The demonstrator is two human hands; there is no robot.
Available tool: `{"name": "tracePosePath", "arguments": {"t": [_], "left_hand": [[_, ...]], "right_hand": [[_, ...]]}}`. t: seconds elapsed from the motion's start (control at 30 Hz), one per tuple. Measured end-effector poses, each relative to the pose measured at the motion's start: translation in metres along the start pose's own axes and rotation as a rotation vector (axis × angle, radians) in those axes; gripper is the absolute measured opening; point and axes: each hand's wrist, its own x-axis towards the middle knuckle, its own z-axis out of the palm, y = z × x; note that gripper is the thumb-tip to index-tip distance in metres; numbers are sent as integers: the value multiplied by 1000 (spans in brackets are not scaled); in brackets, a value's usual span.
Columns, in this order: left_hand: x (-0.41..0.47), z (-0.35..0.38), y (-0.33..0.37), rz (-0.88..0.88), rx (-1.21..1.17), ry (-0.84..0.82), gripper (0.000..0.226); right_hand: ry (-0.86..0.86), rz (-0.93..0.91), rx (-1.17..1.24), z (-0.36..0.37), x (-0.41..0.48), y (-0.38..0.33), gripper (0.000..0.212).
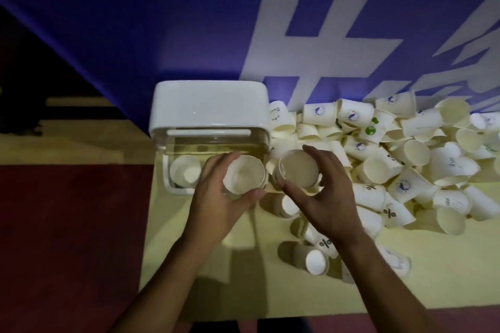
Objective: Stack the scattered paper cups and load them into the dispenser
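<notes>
- Hands first: your left hand (216,197) curls round one cup and your right hand (330,197) round another; neither is spread flat.
- Farthest left, the dispenser (208,105) stands on the table (243,286), white lid on the far side, clear body nearer you. A short stack (185,173) already sits in its left part.
- Your left-hand cup (243,173) is mouth-up over the dispenser's right part; I cannot tell whether it is inside the body or just above it. Hold it level as the receiving cup.
- Your right-hand cup (299,167) is just beside it, mouth also towards you. The step looks like nesting the two: bring this one over base first, line up the axes, then press gently.
- Grip the walls lightly; paper probably dents and a crushed rim jams the next cup.
- Right of that, the pile (405,159) lies mostly on its side, so much of the task appears to remain.
- Mind the stray cups (315,261) under your right forearm; a careless sweep could roll them off the table.
</notes>
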Motion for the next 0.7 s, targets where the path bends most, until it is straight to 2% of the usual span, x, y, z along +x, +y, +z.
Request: {"name": "tracePosePath", "arguments": {"t": [0.17,0.43,0.7], "left_hand": [[-3,-54,-36,-30,-30,60,78],[6,-92,-67,-36,-2,169,67],[23,-76,-96,-119,140,65,75]], "right_hand": [[-36,-4,51,55,-4,-41,74],[-67,3,69,94,-2,-67,69],[-86,32,41,99,0,-70,70]]}}
